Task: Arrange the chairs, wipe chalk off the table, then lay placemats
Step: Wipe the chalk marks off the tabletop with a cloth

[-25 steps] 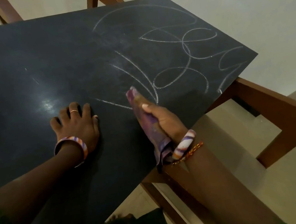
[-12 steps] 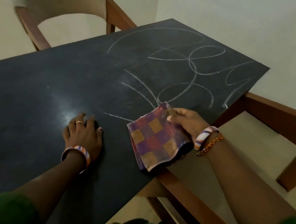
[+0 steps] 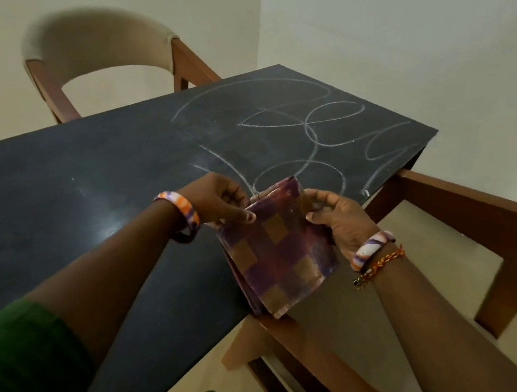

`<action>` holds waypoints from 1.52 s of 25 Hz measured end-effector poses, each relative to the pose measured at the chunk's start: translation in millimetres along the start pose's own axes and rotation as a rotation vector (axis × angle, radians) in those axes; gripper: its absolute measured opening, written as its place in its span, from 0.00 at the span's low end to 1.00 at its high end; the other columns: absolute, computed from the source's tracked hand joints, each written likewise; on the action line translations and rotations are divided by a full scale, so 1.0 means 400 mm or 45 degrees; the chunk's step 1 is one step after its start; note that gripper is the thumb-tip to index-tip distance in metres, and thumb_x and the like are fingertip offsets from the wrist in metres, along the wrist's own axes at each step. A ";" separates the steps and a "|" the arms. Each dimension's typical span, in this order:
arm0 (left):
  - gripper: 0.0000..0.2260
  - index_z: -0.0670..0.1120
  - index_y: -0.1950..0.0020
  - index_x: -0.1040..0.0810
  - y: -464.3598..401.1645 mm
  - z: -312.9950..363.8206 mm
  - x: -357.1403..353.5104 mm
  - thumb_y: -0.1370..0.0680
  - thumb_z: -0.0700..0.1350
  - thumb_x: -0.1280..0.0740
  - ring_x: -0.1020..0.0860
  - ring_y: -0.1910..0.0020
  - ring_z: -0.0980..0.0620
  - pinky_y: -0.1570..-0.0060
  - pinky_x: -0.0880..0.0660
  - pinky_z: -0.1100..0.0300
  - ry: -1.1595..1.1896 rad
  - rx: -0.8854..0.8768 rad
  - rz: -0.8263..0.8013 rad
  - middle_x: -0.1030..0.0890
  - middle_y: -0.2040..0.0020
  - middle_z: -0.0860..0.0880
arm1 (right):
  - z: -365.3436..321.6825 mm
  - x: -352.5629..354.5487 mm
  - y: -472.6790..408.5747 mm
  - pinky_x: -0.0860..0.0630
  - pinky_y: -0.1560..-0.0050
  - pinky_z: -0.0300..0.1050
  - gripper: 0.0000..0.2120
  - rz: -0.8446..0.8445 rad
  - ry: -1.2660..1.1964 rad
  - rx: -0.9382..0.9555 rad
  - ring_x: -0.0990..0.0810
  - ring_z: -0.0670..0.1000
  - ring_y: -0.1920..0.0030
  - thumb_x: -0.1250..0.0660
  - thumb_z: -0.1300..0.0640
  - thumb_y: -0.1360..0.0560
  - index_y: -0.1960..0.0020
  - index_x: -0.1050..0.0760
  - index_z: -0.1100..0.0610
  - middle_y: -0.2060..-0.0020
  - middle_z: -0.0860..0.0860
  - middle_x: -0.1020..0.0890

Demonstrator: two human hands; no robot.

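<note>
A: Where's the cloth (image 3: 281,253)?

B: Folded checked square, lifted above the near edge of the table (image 3: 48,202), centre of frame, a bit right. I can't tell if its lower corner touches the edge. Both hands are on it.

A: Grip?

B: Left hand (image 3: 220,200) pinches the upper left corner between thumb and fingers. Right hand (image 3: 338,217) has its fingers curled round the right edge, thumb on the face I see. Neither hand is slack.

A: And the chalk?

B: Chalk loops (image 3: 305,134) sit up and to the right of the cloth, running to the table's far right corner. The closest loop starts just behind the cloth's top edge. Left part of the tabletop looks mostly bare, a few faint flecks.

A: So which hand wipes?

B: My call is the right. It's on the chalk side, and the marks lie straight ahead of its fingers. The left would have to cross over.

A: Axis?

B: The scribble runs roughly on a diagonal from centre frame toward the right corner. I'd lay the cloth flat and sweep along that line.

A: Surroundings?

B: One chair (image 3: 99,51) at the far side, upper left. Wooden frame (image 3: 492,226) at lower right.
</note>
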State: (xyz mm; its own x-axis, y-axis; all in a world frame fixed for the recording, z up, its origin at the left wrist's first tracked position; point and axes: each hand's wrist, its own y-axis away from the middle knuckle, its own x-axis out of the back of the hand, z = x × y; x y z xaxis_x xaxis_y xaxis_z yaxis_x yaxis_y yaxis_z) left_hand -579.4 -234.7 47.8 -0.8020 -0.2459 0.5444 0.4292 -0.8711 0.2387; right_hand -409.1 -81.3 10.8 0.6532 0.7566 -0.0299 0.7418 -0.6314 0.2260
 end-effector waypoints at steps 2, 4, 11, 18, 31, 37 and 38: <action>0.09 0.45 0.52 0.20 0.000 0.069 0.001 0.30 0.42 0.26 0.22 0.64 0.54 0.62 0.23 0.62 -0.227 -0.022 0.109 0.19 0.61 0.50 | -0.014 0.010 0.020 0.27 0.53 0.37 0.22 0.037 0.250 0.077 0.23 0.50 0.46 0.35 0.70 0.26 0.34 0.30 0.59 0.47 0.53 0.21; 0.19 0.43 0.40 0.24 -0.005 0.129 -0.005 0.30 0.44 0.26 0.22 0.51 0.48 0.50 0.26 0.58 -0.560 0.011 0.222 0.21 0.47 0.45 | -0.034 0.001 0.046 0.28 0.53 0.35 0.23 0.018 0.365 0.132 0.25 0.50 0.41 0.32 0.65 0.27 0.34 0.31 0.56 0.42 0.52 0.23; 0.20 0.40 0.41 0.26 -0.021 0.283 -0.041 0.29 0.46 0.27 0.25 0.51 0.49 0.55 0.29 0.60 -0.352 -0.104 0.510 0.25 0.49 0.46 | -0.114 -0.058 0.114 0.28 0.37 0.52 0.37 -0.239 0.432 0.176 0.27 0.52 0.37 0.23 0.56 0.35 0.29 0.35 0.52 0.37 0.52 0.26; 0.27 0.44 0.37 0.30 0.012 0.196 0.025 0.28 0.60 0.34 0.27 0.42 0.48 0.42 0.27 0.50 0.302 -0.055 0.490 0.27 0.40 0.45 | -0.265 -0.007 0.093 0.22 0.59 0.45 0.10 0.089 0.542 0.344 0.22 0.53 0.62 0.38 0.72 0.30 0.56 0.22 0.61 0.62 0.56 0.19; 0.18 0.39 0.35 0.28 0.036 0.063 -0.110 0.25 0.38 0.33 0.21 0.50 0.43 0.51 0.21 0.49 1.048 0.198 0.250 0.21 0.45 0.40 | -0.214 0.043 0.028 0.26 0.41 0.61 0.14 0.152 0.141 -0.131 0.22 0.60 0.49 0.40 0.67 0.27 0.43 0.25 0.67 0.43 0.64 0.22; 0.12 0.42 0.39 0.29 0.097 0.139 -0.143 0.20 0.38 0.45 0.22 0.47 0.44 0.45 0.26 0.51 1.171 0.081 -0.139 0.22 0.46 0.40 | -0.163 -0.090 0.062 0.24 0.61 0.36 0.08 -0.141 0.800 -0.005 0.21 0.51 0.59 0.35 0.55 0.24 0.49 0.23 0.59 0.58 0.55 0.19; 0.12 0.42 0.38 0.29 0.107 0.116 -0.125 0.20 0.39 0.44 0.22 0.46 0.45 0.45 0.26 0.51 1.160 0.109 -0.126 0.22 0.44 0.41 | -0.165 -0.083 0.058 0.27 0.65 0.36 0.05 -0.077 0.886 0.052 0.23 0.51 0.61 0.36 0.60 0.24 0.50 0.22 0.59 0.60 0.55 0.21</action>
State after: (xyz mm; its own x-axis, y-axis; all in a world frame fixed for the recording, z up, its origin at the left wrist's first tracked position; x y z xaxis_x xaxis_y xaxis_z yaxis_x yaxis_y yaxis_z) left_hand -501.6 -239.7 68.2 -0.8384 -0.4435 -0.3169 0.3414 -0.8805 0.3289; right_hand -423.8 -109.9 81.2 0.3716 0.7147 0.5925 0.7877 -0.5805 0.2062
